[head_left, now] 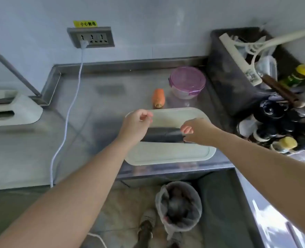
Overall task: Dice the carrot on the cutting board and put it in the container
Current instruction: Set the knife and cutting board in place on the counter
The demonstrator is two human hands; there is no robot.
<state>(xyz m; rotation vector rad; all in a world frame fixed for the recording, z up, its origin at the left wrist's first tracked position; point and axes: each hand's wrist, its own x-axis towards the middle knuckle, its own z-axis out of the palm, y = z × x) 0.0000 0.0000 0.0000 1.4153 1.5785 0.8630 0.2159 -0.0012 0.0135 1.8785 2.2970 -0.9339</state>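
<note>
A short orange carrot (158, 98) lies on the steel counter just beyond the pale green cutting board (169, 154). To the carrot's right stands a round clear container (187, 83) with a purple lid. A dark cleaver (161, 134) lies flat across the board, blade pointing left. My left hand (136, 125) hovers over the board's far left part, fingers loosely curled, holding nothing. My right hand (197, 131) is over the cleaver's handle end with curled fingers. The handle is hidden under it, so I cannot tell whether it grips.
A black bin (237, 83) of utensils stands at the back right, with dark bottles (280, 122) in front of it. A white cable (65, 122) runs from the wall socket (90, 37) down over the counter's left side. A lined waste bin (179, 206) stands on the floor below.
</note>
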